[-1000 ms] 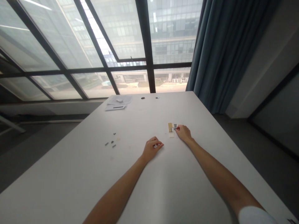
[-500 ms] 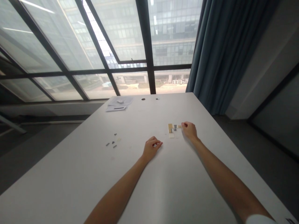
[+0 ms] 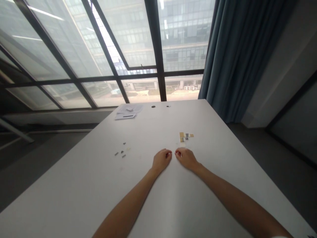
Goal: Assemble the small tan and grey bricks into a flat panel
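My left hand (image 3: 161, 160) rests on the white table with thumb and fingers pinched together. Facing it, a small gap apart, is my right hand (image 3: 187, 159), also in a pinch. Whatever either pinch holds, if anything, is too small to make out. Just beyond my right hand lies a group of small flat pieces: a tan piece (image 3: 181, 135), a dark grey piece (image 3: 187, 135), a small dark patterned piece (image 3: 187, 138) and a pale piece (image 3: 182, 144) partly beside the knuckles.
Several loose dark grey pieces (image 3: 123, 156) lie scattered on the left of the white table (image 3: 148, 132). Papers (image 3: 125, 115) with a small white object on top sit at the far left corner. A round black disc (image 3: 153, 106) is near the far edge, below the windows.
My right hand has left the right end of the tan pieces and come down and left, close to my left hand. The left hand stays nearly in place. The view has shifted slightly.
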Demonstrator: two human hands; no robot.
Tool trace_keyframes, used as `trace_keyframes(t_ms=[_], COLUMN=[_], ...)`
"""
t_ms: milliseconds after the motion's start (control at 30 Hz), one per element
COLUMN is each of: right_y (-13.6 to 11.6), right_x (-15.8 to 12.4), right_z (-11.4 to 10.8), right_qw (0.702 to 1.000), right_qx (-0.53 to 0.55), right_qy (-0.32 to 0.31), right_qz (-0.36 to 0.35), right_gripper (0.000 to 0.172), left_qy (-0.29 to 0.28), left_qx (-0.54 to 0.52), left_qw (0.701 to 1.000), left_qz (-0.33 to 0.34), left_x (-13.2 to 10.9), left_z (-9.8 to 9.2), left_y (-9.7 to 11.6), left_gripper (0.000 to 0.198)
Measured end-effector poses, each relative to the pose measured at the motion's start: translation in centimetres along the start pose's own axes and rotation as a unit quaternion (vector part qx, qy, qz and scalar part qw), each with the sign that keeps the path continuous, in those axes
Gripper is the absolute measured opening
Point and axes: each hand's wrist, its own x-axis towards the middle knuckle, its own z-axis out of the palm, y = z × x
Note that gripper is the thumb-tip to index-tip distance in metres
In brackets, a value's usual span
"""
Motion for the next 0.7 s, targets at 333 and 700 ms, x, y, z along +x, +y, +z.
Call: trace_keyframes(t_ms=[333,700], right_y=[-0.03,-0.17], right_x=[-0.34,-0.45], right_z=[0.35,0.09], right_qw=[0.997,0.995], right_qx=[-0.064,-0.071], right_qy=[-0.05,-0.064], right_qz=[0.009,0.014], right_gripper=[0.018,0.02], left_qy=[-0.008,-0.012], left_qx=[0.002,0.008], left_qw=[1.0,1.0], left_qz=[0.002,0.004], left_x=[-0.03,-0.09], left_z=[-0.03,-0.27], left_y=[0.15,0.43], left_gripper=[0.024,0.025])
